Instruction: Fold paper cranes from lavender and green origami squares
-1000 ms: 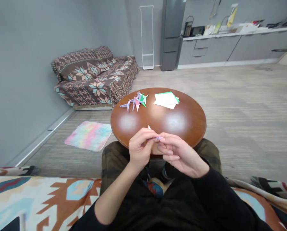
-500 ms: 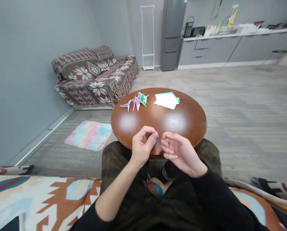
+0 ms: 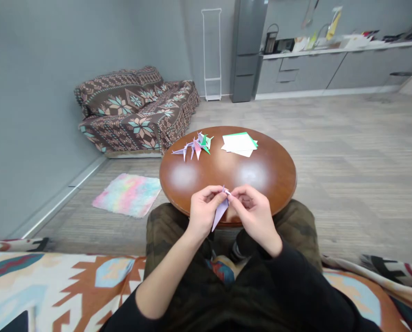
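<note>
A lilac folded-paper crane (image 3: 220, 215) is held above the near edge of the round brown table (image 3: 271, 184), one pointed wing hanging down. My left hand (image 3: 206, 207) pinches it from the left between thumb and fingers. From the other side, my right hand (image 3: 252, 210) is closed on its upper right tip, thumb against forefinger. The fingers hide part of the folds. Farther back on the table lies a cluster of folded paper cranes (image 3: 196, 145) in lilac, pink and green. To their right is a loose stack of paper sheets (image 3: 239, 143), white side up with green edges showing.
My knees (image 3: 297, 226) are close against the table's near side. A patterned sofa (image 3: 137, 110) stands beyond at the left, with a pastel rug (image 3: 128, 194) on the floor before it. A grey fridge (image 3: 246, 50) and kitchen cabinets (image 3: 306, 71) line the back.
My right hand has moved left from apart and closed on the paper's tip. The crane has turned in my left hand, so its lilac wing shows more.
</note>
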### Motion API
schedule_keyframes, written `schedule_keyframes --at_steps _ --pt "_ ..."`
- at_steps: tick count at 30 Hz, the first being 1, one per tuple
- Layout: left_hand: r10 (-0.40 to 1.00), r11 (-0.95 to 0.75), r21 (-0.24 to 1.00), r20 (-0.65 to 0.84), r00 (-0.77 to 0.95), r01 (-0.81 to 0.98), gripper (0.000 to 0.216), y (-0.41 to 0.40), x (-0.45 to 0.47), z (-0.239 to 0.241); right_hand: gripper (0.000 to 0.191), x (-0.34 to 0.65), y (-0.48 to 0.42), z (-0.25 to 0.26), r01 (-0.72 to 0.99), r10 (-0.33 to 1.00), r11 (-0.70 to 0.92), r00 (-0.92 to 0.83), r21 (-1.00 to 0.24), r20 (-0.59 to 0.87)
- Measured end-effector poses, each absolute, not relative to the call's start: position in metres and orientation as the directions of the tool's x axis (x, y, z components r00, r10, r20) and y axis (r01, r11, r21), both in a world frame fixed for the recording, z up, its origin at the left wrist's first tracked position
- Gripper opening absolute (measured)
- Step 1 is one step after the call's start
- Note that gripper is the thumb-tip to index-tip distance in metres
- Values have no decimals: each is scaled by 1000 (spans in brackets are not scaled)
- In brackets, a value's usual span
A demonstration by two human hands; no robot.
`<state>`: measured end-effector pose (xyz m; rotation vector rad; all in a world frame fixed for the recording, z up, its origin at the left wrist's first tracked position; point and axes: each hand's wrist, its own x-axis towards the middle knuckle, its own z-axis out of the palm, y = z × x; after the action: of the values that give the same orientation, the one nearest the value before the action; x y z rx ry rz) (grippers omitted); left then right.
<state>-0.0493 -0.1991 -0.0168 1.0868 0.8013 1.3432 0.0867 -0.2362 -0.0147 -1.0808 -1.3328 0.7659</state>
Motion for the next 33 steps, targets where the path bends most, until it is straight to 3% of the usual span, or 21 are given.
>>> schedule_keyframes --at_steps 7,20,29,33 --pt "977 -90 968 132 170 -233 19 -198 -54 -19 11 96 -233 -12 291 834 463 178 -837 523" --pt "974 -65 984 98 204 -164 26 -196 -59 -12 27 102 -221 -11 -56 988 144 -41 -988 147" --pt "970 -53 985 89 225 -161 25 -195 -59 -14 16 102 -217 -19 86 969 243 19 -966 246" --pt "967 -48 989 80 242 -138 28 -196 -59 -13 13 103 -215 -19 16 975 220 -15 -975 220"
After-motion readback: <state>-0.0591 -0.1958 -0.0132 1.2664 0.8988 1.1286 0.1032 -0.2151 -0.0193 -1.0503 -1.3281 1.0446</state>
